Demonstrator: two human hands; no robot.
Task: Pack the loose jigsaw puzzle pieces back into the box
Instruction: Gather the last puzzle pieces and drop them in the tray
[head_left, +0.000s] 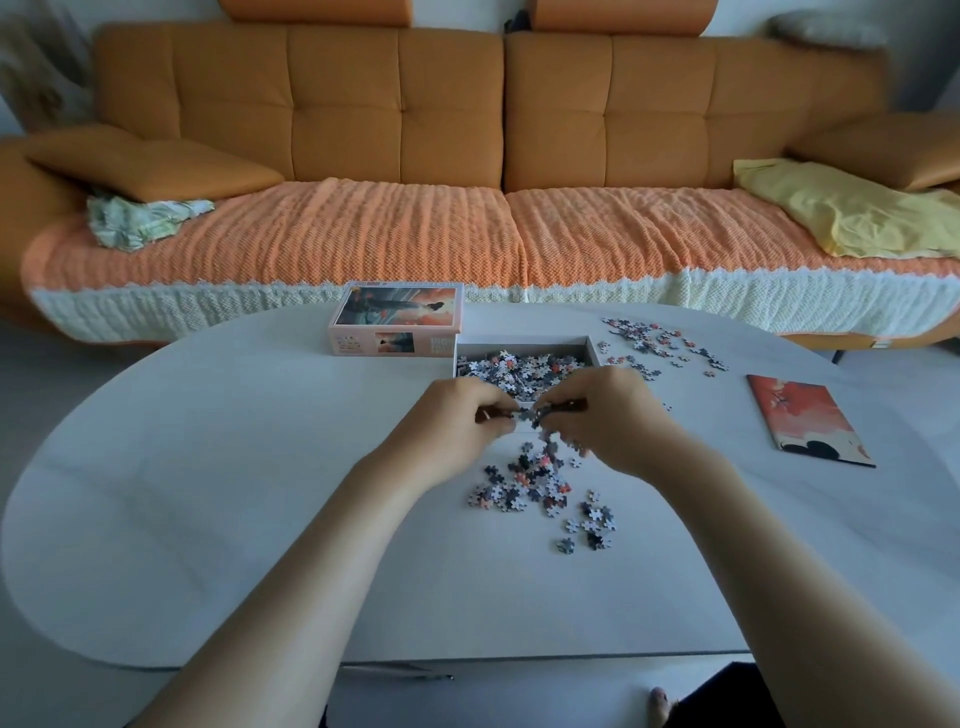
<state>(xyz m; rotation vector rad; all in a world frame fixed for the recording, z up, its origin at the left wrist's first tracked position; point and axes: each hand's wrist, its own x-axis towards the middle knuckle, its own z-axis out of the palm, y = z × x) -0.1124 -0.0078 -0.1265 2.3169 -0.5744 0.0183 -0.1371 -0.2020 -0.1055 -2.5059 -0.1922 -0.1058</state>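
Both my forearms reach forward, bare, converging. My left hand and right hand meet knuckles up, fingers curled, fingertips pinching a clump of puzzle pieces between them.

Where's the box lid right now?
Head view: the lid sits on the far side of the table, left of centre, just left of the open box.

a home living room: orange sofa behind a white table.

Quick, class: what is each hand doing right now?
The left hand pinches puzzle pieces.
The right hand grips puzzle pieces from the same clump.
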